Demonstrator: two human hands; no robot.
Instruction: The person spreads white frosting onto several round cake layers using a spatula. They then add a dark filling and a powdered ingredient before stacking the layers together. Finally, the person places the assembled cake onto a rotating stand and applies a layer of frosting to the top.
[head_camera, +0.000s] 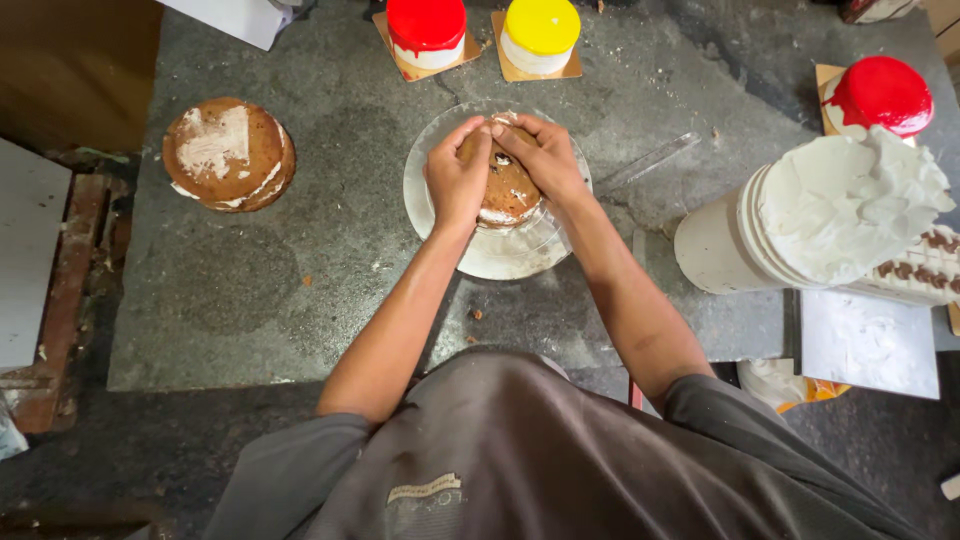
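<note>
Leftmost, a strip of worn floor shows beside the counter, with a pale board (25, 260) lying over reddish bricks (62, 300) and a brown panel (75, 65) above them. Next comes the grey stone counter (330, 240), mottled with damp patches and flecked with crumbs. On its left part sits a stack of brown sponge layers (229, 154) smeared with white cream, well apart from the hands.

Near the counter's middle a round turntable plate (500, 255) carries a small brown layered cake (508, 187) with cream between its layers. The left hand (457, 180) curls over the cake's left side and the right hand (540, 160) cups its right side and top, both pressing on it, fingertips meeting above.

Beyond them, at the far edge, stand a red-glazed cake (426, 30) and a yellow-glazed cake (540, 35), each on a square card.

Further right a white tub (720, 250) heaped with whipped cream rests on its side near another red-topped cake (880, 95). A cream-smeared grey board (868, 345) lies just below the tub. The person's dark grey shirt (520, 450) fills the bottom.
</note>
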